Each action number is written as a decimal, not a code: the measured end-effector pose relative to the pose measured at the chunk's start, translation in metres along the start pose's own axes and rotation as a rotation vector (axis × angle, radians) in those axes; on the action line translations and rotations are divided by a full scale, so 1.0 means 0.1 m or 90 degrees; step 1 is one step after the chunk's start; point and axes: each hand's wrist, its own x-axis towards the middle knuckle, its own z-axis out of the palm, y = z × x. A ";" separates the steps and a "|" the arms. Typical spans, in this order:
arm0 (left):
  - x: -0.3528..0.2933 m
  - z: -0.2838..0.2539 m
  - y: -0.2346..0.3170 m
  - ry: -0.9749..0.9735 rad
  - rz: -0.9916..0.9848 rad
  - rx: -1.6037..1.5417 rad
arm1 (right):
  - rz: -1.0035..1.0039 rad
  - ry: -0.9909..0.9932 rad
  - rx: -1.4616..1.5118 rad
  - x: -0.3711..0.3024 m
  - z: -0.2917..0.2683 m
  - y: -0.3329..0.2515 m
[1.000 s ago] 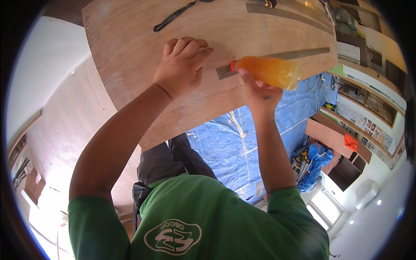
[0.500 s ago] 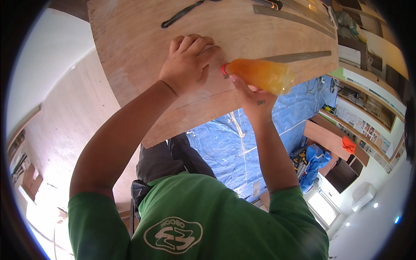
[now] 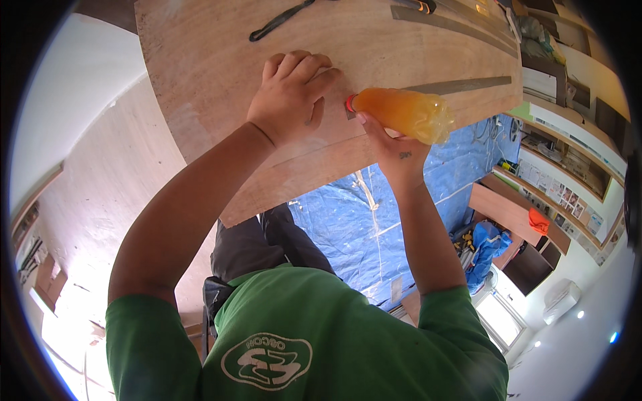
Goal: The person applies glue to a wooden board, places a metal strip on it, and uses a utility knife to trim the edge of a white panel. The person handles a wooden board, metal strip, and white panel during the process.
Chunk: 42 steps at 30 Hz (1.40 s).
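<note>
My right hand is wrapped round a clear plastic bottle of yellow-orange liquid. The bottle lies tilted, its red neck end pointing left and down at a thin dark strip on the wooden board. Part of that strip is hidden behind the bottle. Left of the bottle neck, my left hand rests on the board with its fingers curled and the thumb drawn in; whatever lies under the fingers cannot be seen.
Farther off on the board lie a black-handled tool, more long strips and a black-and-orange tool. Blue sheeting covers the floor below the board's near edge. Shelving and a brown cabinet stand to the right.
The bottle and my right hand have shifted very slightly to the right and up. My left hand stays almost in the same place.
</note>
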 end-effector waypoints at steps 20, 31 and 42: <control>0.02 0.01 0.00 -0.006 -0.005 -0.010 | -0.009 0.024 0.006 -0.02 0.00 0.09; 0.03 0.01 0.00 0.013 0.008 -0.012 | -0.030 0.035 0.014 -0.15 -0.02 -0.01; 0.03 0.02 0.00 0.024 0.008 -0.017 | 0.040 0.089 0.117 -0.13 -0.11 0.02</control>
